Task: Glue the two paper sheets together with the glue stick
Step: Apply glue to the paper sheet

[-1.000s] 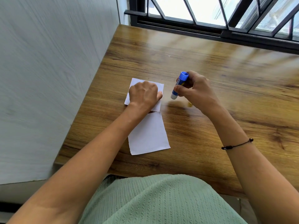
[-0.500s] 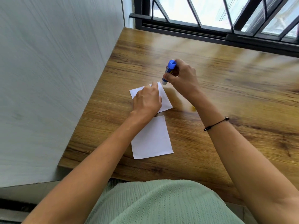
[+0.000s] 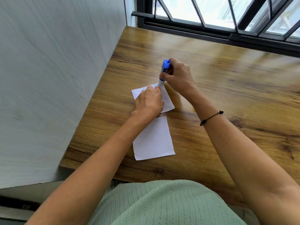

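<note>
- The glue stick, a slim tube with a bright blue ridged end at the top, a printed blue-and-yellow label round the middle and a white lower part, stands nearly upright, leaning a little to the right at its top.
- Its white lower tip rests on the far edge of the farther small white rectangular paper sheet, near that sheet's far right corner.
- The right hand is curled closed round the glue stick, thumb across the front of the tube and fingers wrapped behind it; the blue end sticks out above the hand.
- The left hand lies palm down on the farther sheet, fingers loosely bent with the tips pressing the paper just beside the glue tip; it grips nothing.
- That farther sheet lies turned at an angle on the brown wood-grain table, its left corner and right edge showing from under the hand.
- The nearer white rectangular paper sheet lies flat, towards the table's near edge, its far corner almost meeting the other sheet; the left forearm crosses its left side.
- A thin black cord bracelet circles the right wrist.
- A black-framed window runs along the far side of the table.
</note>
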The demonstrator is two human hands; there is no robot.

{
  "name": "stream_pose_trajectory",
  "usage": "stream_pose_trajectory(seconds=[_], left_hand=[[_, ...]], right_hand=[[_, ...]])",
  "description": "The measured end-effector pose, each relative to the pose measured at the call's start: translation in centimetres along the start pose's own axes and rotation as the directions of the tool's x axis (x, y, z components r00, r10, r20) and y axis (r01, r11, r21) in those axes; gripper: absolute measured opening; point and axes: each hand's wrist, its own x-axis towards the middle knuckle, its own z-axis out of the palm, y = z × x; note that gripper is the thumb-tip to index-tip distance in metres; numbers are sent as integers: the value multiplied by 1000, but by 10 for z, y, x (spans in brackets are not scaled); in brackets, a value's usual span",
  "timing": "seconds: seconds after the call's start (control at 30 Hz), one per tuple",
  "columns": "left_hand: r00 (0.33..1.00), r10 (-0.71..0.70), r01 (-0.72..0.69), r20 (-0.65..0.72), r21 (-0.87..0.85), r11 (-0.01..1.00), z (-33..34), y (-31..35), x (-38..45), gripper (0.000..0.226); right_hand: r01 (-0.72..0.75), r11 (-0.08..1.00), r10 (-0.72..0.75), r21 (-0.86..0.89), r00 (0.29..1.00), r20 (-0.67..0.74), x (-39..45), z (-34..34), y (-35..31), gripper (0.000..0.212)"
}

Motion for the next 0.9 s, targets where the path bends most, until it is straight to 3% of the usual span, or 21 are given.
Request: stream_pose_trajectory(seconds=[0.9], left_hand=[[1000,0,-1,25,35,999,-2,1,1,38]], right_hand=[[-6,999,12,-41,989,146,-63,-28,0,22]])
